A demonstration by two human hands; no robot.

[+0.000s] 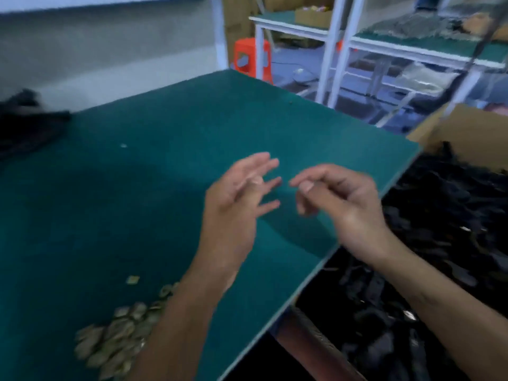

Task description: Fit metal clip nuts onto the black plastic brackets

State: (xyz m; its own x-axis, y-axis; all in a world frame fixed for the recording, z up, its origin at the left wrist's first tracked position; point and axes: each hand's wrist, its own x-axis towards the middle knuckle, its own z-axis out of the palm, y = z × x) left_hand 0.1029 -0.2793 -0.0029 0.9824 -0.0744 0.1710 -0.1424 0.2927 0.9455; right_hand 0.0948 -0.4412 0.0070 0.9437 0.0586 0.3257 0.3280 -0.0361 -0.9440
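Your left hand [233, 196] has fingers spread; your right hand [338, 196] curls loosely, both empty. Clip nuts [118, 339] wait near left, brackets [439, 243] right; none visibly fitted.

Both forearms reached forward and inward from the lower edge of the view, bare to the wrist. The left hand [233, 199] was held with its back toward the camera, fingers spread and nearly straight, holding nothing. The right hand [338, 199] hung just beside it, not touching, its fingers loosely curled with the thumb lying against the forefinger; motion blur hid whether anything sat between them.
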